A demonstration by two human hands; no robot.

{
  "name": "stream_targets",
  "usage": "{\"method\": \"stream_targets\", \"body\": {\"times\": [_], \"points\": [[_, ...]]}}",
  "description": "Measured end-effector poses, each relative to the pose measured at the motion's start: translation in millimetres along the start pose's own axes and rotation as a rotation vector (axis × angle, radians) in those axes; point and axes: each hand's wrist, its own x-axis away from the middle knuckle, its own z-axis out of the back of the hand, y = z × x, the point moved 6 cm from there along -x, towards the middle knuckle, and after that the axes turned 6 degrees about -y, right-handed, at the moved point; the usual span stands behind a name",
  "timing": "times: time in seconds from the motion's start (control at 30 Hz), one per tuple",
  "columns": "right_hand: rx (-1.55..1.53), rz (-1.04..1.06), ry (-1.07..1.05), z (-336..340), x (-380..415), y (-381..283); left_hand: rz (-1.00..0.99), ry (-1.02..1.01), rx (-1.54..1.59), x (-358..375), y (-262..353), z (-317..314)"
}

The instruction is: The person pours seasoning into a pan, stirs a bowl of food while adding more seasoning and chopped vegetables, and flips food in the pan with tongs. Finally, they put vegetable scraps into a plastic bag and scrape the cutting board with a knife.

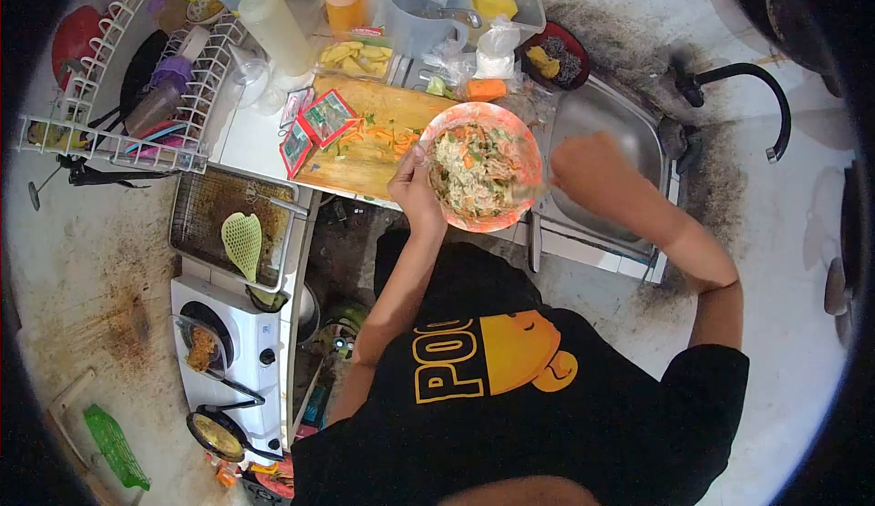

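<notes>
Bowl (488, 225) found in hand, mixing apparently under way

I noted the bowl over the right end of the wooden cutting board (333, 176), near the counter's (235, 141) front edge and left of the sink (606, 114); whether its base touched the board I could not tell. My left hand (416, 191) was partly closed on its left rim, thumb uppermost. My right hand (588, 173) was blurred beside the sink's left edge, fingers curled, seemingly around a utensil (533, 189) reaching the bowl's right side.

I judged the step to be stirring; a further stroke called for a firm rim grip and a low, sweeping turn.

Materials: the bowl was round, its rim mottled orange-red and white. The mix (467, 173) was pale, moist and lumpy, with orange and green shreds. Similar shreds lay across the board's smooth, worn-looking wood. Flat packets (328, 118) overlapped its left edge.
</notes>
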Motion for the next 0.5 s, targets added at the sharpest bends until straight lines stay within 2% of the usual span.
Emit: {"method": "stream_targets", "body": {"times": [0.07,0.17,0.2,0.27,0.3,0.37,0.4,0.47,0.5], "points": [[0.061,0.182,-0.125,-25.1,-8.9,-17.5,0.021,-0.002,-0.003,-0.2,-0.7,0.1],[0.017,0.311,-0.222,-45.5,-23.2,-39.9,0.069,0.013,0.070,-0.6,-4.8,1.2],[0.012,0.304,-0.221,-57.1,-22.7,-41.0,0.085,0.016,0.111,-1.0,-8.5,2.3],[-0.278,0.224,-0.120,-76.0,-20.1,-38.3,0.105,0.008,0.152,-1.8,-11.3,0.4],[-0.279,0.217,-0.120,-86.6,-19.1,-44.7,0.110,0.009,0.184,0.0,-9.4,-2.7],[-0.446,0.151,0.149,-81.4,-18.1,-55.2,0.121,0.005,0.215,3.0,-9.1,-5.4],[-0.449,0.146,0.148,-80.6,-21.3,-59.9,0.135,0.003,0.213,4.6,-9.2,-4.1],[-0.413,-0.031,0.220,-73.0,-29.1,-55.3,0.145,0.002,0.209,4.1,-10.4,-1.8],[-0.417,-0.034,0.219,-72.7,-30.4,-55.7,0.100,-0.022,0.160,2.5,-9.9,-0.5]]}}
